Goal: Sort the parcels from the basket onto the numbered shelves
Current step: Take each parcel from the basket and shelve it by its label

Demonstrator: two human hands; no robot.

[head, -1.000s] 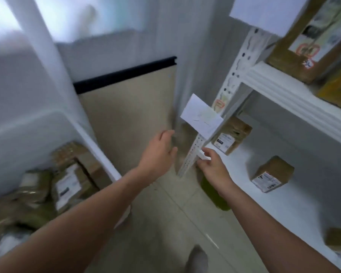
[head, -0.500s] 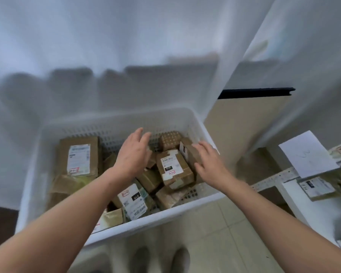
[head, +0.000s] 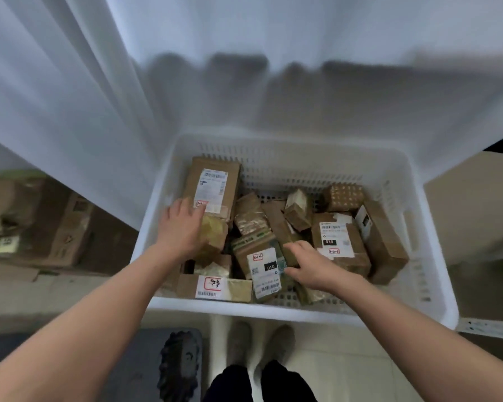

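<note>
Since the labelled parcel (head: 263, 266) lies long axis front-to-back by the basket's (head: 302, 310) front rim, right hand (head: 308, 264) is nearer, fingers (head: 292, 248) curled against its right edge; left hand (head: 183, 227) spread flat, back-left.

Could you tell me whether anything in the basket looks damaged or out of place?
Nothing stands out. The parcels lie jumbled in the white basket, as unsorted stock would; the left hand and right hand are reaching among them.
</note>
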